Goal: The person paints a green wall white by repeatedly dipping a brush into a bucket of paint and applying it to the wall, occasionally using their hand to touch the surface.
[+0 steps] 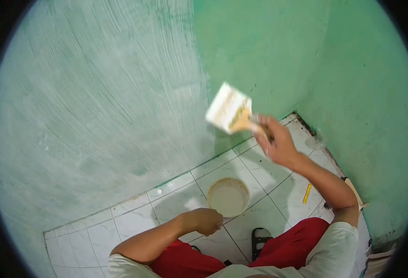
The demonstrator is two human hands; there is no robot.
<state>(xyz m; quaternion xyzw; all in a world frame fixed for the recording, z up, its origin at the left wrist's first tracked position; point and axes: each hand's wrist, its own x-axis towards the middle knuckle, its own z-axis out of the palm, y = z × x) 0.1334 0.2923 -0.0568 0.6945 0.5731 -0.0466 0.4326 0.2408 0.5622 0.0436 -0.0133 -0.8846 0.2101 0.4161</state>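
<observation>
Hands at a partly whitened wall corner.
The right hand (277, 144) is closed around the handle of a wide brush (228, 111), its white-laden bristles held up before the green wall (259, 46). The left hand (208, 220) is curled into a loose fist at the near rim of the paint bucket (228, 179) on the tiled floor (130, 217). Whether it grips that rim cannot be told.

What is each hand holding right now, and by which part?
The right hand grips a wide paintbrush by its wooden handle. The left hand is a fist beside the paint bucket, nothing visible in it.
</observation>
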